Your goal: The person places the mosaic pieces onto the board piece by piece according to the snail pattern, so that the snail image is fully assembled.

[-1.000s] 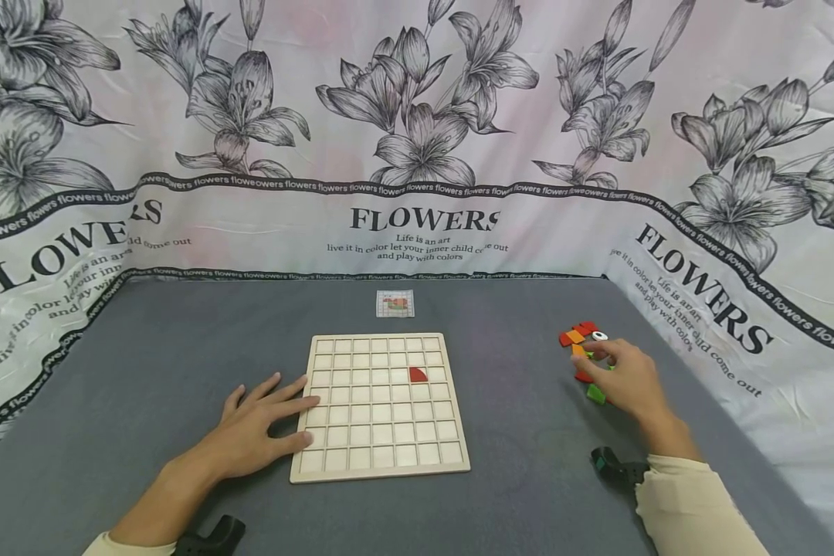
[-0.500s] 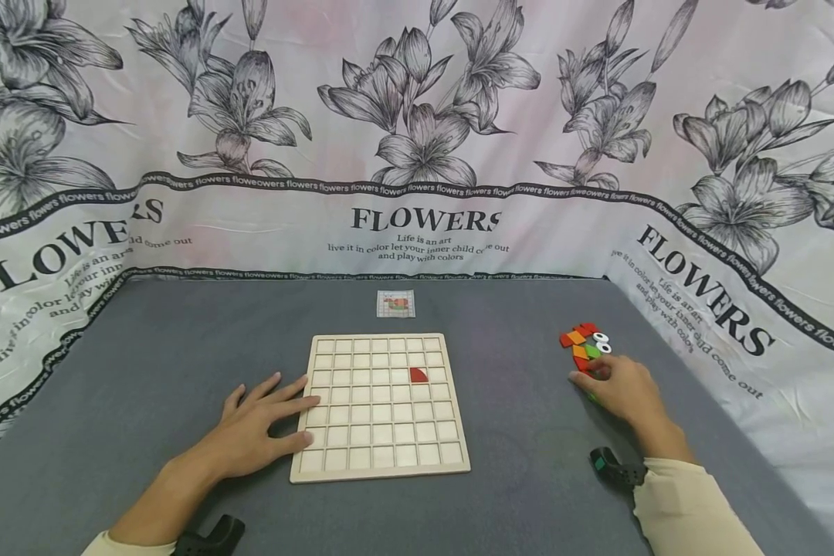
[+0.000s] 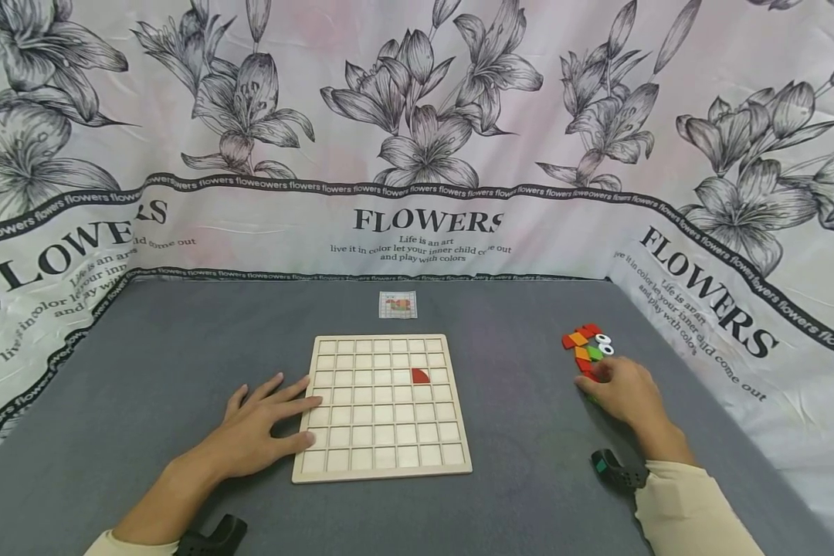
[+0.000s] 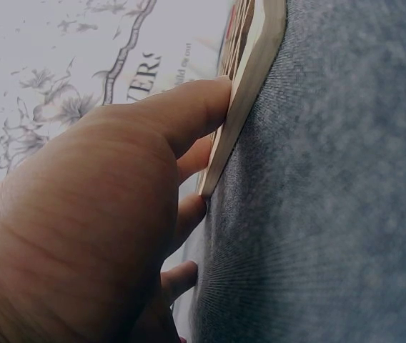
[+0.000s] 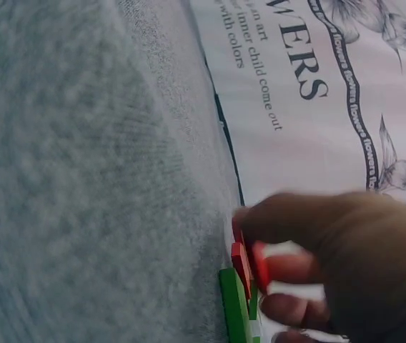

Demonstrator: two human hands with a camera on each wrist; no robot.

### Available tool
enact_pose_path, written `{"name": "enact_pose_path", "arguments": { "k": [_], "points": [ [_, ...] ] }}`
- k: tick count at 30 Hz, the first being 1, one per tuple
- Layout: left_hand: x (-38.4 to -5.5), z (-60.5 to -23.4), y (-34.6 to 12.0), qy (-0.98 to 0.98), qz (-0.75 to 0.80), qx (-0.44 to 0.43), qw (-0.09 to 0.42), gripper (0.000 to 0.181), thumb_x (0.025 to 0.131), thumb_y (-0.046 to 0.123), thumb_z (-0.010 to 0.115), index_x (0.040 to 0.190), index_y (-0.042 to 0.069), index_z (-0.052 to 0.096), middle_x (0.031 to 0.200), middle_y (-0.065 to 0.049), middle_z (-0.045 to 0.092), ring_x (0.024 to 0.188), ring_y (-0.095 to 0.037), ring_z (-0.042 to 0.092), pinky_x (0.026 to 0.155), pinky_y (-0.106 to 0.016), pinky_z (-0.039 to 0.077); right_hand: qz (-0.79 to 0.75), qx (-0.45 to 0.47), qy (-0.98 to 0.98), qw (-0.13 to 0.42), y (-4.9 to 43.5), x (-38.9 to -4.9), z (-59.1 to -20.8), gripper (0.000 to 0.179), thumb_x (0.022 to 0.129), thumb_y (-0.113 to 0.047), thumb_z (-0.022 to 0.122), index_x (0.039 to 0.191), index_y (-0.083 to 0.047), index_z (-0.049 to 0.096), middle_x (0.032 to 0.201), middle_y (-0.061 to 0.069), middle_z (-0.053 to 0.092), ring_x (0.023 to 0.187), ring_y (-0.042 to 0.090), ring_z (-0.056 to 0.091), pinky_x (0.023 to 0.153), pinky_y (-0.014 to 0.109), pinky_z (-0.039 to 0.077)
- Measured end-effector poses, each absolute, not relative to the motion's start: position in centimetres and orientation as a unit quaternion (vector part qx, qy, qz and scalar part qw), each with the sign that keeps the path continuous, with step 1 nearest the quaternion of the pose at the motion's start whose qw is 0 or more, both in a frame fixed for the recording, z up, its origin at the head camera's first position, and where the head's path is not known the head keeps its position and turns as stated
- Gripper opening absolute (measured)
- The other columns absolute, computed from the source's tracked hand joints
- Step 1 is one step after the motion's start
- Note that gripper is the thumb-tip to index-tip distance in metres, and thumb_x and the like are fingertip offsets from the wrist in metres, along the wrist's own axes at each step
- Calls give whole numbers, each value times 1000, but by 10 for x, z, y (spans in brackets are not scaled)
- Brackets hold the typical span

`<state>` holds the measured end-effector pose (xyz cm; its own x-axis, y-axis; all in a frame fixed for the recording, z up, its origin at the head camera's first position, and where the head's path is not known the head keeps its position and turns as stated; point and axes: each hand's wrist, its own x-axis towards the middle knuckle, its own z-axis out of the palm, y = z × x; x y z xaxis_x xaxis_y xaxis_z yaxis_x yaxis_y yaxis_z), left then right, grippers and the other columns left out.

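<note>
My left hand (image 3: 250,432) lies with spread, fairly straight fingers at the left edge of a square wooden grid board (image 3: 382,476). Thumb and fingertips touch its rim, also in the left wrist view. One red quarter-round piece (image 3: 420,376) sits in a cell at the board's upper right. Far to the right, my right hand (image 3: 622,390) is over the near end of a small group of coloured pieces. In the right wrist view its thumb and fingers pinch a blurred red piece (image 5: 261,268), beside another red piece (image 5: 240,266) and a green piece (image 5: 233,304).
Orange pieces (image 3: 581,353), a light green piece (image 3: 594,353), red pieces (image 3: 589,330) and white rings (image 3: 603,339) lie beyond my right hand. A small picture card (image 3: 398,305) lies behind the board on the grey cloth (image 3: 514,432). A flower-printed curtain (image 3: 424,232) surrounds the table.
My right hand has shifted toward me from the orange pieces to the near end of the group, uncovering white rings and a green piece. The left hand and board have stayed put.
</note>
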<state>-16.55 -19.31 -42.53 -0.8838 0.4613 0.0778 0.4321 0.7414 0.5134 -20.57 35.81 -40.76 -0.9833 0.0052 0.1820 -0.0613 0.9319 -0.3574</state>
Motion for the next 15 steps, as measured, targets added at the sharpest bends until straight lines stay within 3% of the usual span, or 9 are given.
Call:
{"name": "enact_pose_path", "arguments": {
  "k": [4, 10, 15],
  "points": [
    [-166, -425, -193, 932, 271, 239, 29, 61, 89, 58, 60, 138, 22, 58, 152, -5, 36, 140, -43, 17, 101, -72, -2, 209, 39, -968, 135, 354, -204, -406, 31, 84, -32, 75, 97, -4, 69, 92, 14, 64, 86, 35, 59, 71, 52, 46],
    [-166, -426, -193, 932, 269, 241, 28, 61, 88, 59, 59, 138, 23, 58, 152, -4, 36, 140, -43, 18, 100, -72, -1, 234, 72, -948, 203, 341, -203, -401, 23, 81, -25, 78, 95, -9, 71, 84, 7, 62, 75, 24, 55, 63, 40, 43],
    [-166, -427, -194, 932, 268, 242, 27, 62, 88, 60, 58, 138, 23, 58, 152, -4, 36, 140, -43, 18, 101, -72, -2, 248, 103, -933, 241, 325, -202, -392, 20, 77, -19, 81, 91, -10, 72, 85, 3, 63, 77, 22, 55, 62, 38, 43]
  ]
}}
